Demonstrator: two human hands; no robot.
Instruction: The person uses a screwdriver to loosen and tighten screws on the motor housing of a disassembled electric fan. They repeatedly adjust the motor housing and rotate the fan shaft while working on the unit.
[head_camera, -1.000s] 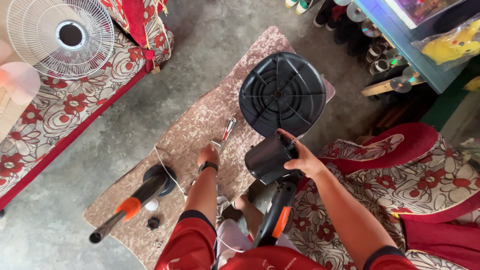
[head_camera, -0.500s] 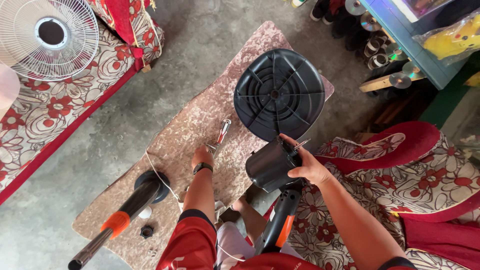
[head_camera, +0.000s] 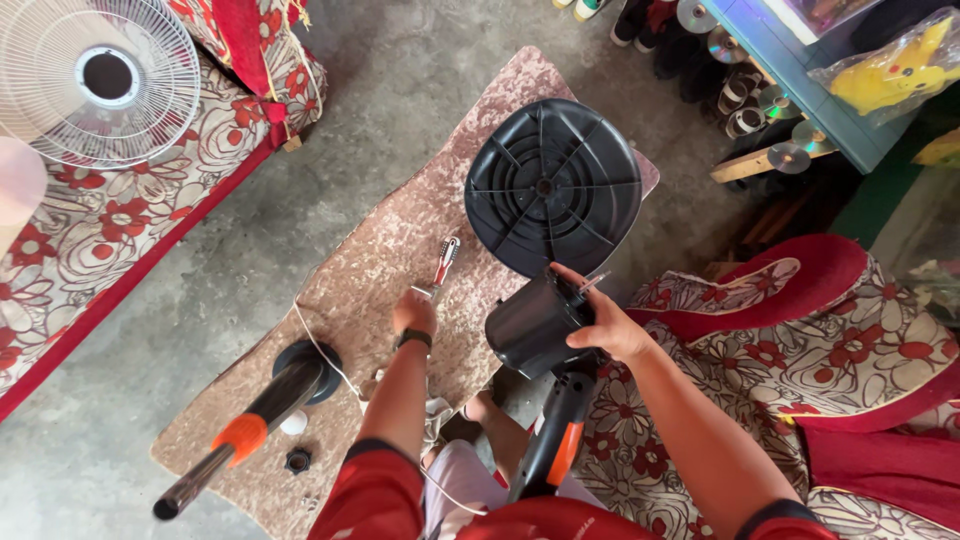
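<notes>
Right hand closed on black motor housing, held above the mat near the person's knees. Round black base rests on the mat just beyond the housing. Left hand down on the mat, fingers curled at the pliers; grip not clear. Pole lies at left.

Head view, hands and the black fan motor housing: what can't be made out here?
- Left hand: its fingers hide the grip on the red-handled tool; whether they close on it is unclear.
- Black fan motor housing: the right hand covers its far side.
- Orange-banded metal stand pole: its far end is hidden by the black collar.
- Small black nut: too small for detail.
</notes>
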